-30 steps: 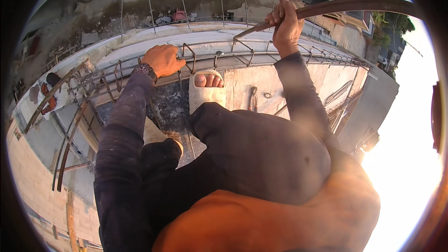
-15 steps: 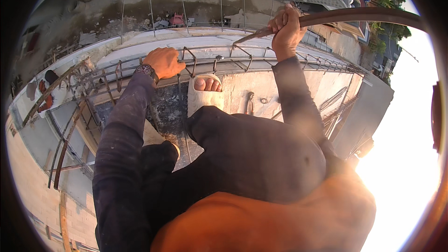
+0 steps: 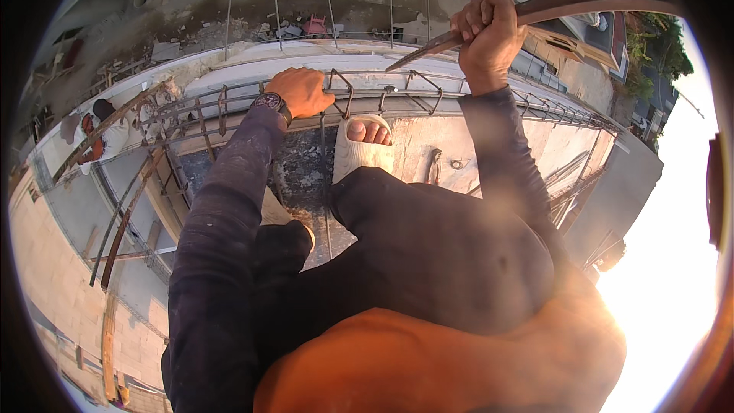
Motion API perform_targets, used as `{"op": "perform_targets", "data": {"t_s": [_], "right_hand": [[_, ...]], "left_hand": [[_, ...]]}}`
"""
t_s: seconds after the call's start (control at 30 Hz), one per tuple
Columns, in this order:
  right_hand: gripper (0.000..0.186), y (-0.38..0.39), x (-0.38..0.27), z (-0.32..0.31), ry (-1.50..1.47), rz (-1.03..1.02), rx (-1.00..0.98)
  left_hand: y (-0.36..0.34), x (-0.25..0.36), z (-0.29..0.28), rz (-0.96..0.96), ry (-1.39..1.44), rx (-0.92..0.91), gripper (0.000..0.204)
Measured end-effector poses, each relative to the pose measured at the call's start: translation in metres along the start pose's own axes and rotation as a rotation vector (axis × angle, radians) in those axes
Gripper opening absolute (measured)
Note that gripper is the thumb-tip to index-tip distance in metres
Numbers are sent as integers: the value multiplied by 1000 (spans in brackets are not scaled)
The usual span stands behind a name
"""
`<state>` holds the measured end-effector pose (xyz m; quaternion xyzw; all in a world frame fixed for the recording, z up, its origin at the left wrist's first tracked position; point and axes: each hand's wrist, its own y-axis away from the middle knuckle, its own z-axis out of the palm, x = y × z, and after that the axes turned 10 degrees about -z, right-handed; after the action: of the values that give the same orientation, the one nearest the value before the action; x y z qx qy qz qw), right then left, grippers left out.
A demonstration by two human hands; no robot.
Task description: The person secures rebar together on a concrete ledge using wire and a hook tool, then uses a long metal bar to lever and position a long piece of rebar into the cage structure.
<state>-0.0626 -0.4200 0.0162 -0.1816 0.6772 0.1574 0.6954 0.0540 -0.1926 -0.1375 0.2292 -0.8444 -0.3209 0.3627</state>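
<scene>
In the head view, the tip of the bar (image 3: 596,0) has shifted left from a stirrup of the rebar cage (image 3: 367,92) since half a second ago. The right hand (image 3: 488,30) is clenched around the bar, which runs from the upper right down to the cage's far side; whether its tip touches, I cannot tell. The left hand (image 3: 302,92) curls over the cage; whether it grips, I cannot tell. A sandal (image 3: 359,154) stands beside the cage, with pincers (image 3: 434,167) near it.

The curved bar (image 3: 596,0) looks matt metal, the left sleeve (image 3: 222,214) dusty cloth.
</scene>
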Motion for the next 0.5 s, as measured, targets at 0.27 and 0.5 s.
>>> {"op": "perform_targets", "data": {"t_s": [0.27, 0.5], "right_hand": [[43, 13, 20, 9, -35, -17, -45], [43, -16, -31, 38, -105, 4, -68]], "left_hand": [[6, 8, -4, 21, -7, -37, 46], [19, -2, 4, -12, 15, 83, 44]]}}
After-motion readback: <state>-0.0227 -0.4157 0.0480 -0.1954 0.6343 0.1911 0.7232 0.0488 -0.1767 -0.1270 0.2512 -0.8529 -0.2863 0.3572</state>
